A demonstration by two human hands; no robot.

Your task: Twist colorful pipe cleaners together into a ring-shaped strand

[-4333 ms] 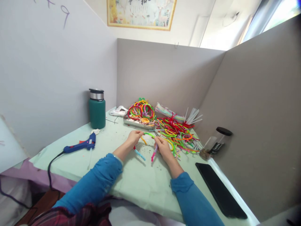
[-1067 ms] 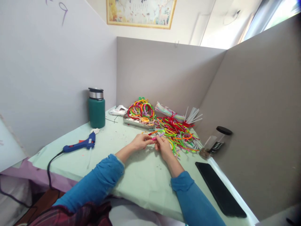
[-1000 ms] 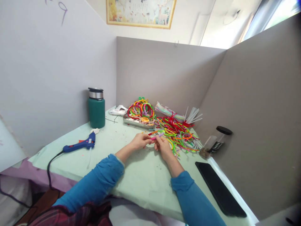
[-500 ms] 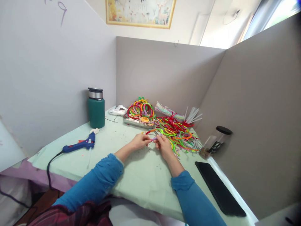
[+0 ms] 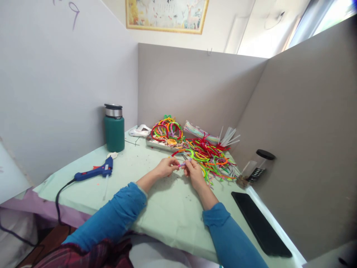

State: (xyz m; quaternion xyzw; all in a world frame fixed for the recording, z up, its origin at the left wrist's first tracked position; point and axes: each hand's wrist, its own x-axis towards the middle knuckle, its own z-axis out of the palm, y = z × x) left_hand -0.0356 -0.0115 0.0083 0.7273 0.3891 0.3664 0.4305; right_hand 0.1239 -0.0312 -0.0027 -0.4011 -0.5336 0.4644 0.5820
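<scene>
Between my two hands is a short pink and purple pipe cleaner (image 5: pixel 182 164), held just above the table. My left hand (image 5: pixel 166 167) pinches its pink end with thumb and fingertips. My right hand (image 5: pixel 194 172) is closed on the purple end, and part of the piece is hidden by the fingers. Right behind the hands lies a tangled heap of coloured pipe cleaners (image 5: pixel 214 156), red, green, yellow and orange. A metal tray (image 5: pixel 164 147) beyond my left hand holds pipe cleaner rings and small flat pieces.
On the left, a blue glue gun (image 5: pixel 93 173) with its cord stands near a green bottle (image 5: pixel 114 132). Clear glue sticks (image 5: pixel 229 137) lie at the back. A jar with a black lid (image 5: pixel 259 165) and a black flat slab (image 5: pixel 259 223) are on the right. Grey partitions (image 5: pixel 200 85) enclose the table.
Both hands stay in nearly the same place. The left fingers have shifted slightly on the pink end of the pipe cleaner.
</scene>
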